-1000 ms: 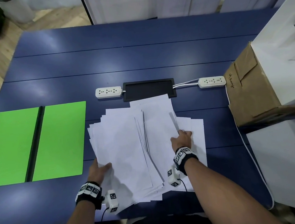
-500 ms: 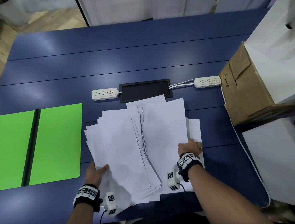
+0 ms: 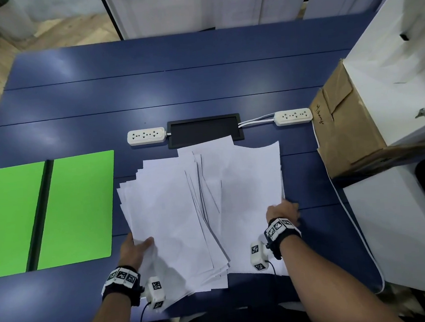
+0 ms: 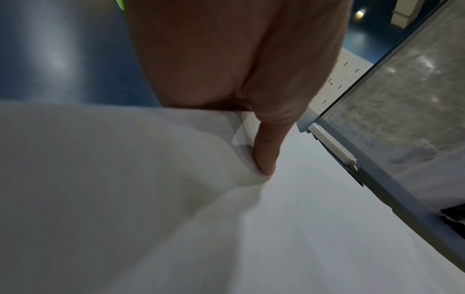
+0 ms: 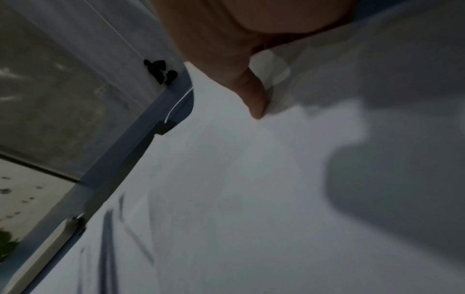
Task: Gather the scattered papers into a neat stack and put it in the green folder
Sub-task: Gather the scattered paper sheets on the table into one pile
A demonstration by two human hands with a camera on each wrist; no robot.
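My left hand point(image 3: 137, 248) and right hand point(image 3: 282, 210) pinch the papers point(image 3: 199, 205), thumbs on top; I should squeeze inward evenly, squaring edges.

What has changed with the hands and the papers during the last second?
The right hand moved from the top of the papers out to their right edge and now grips the sheets there, thumb on top. Those sheets now cover the separate sheet seen earlier. The left hand still holds the left edge. The green folder stays open and untouched.
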